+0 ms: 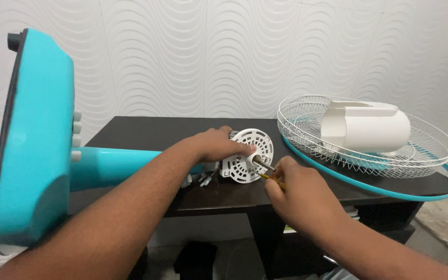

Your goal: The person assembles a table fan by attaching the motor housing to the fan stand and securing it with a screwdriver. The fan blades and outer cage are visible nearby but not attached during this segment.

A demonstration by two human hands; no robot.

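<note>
- Left hand (219, 145) has its fingers wrapped over the white fan motor housing (247, 155), near the dark worktop (146, 132) front edge.
- Right hand (294, 189) fingers pinch a yellow-handled screwdriver (271, 179) beside the motor shaft (263, 164).
- Wire fan guards (431, 142) with a white rear cover (366, 127) crowd the right; the turquoise fan base (32, 140) blocks the left.

Left hand (219, 146) curled; right hand (294, 189) pinching.

Dark wooden table (146, 129) bearing white motor housing (247, 155), white wire fan grilles (369, 150), turquoise rim ring (390, 189).
</note>
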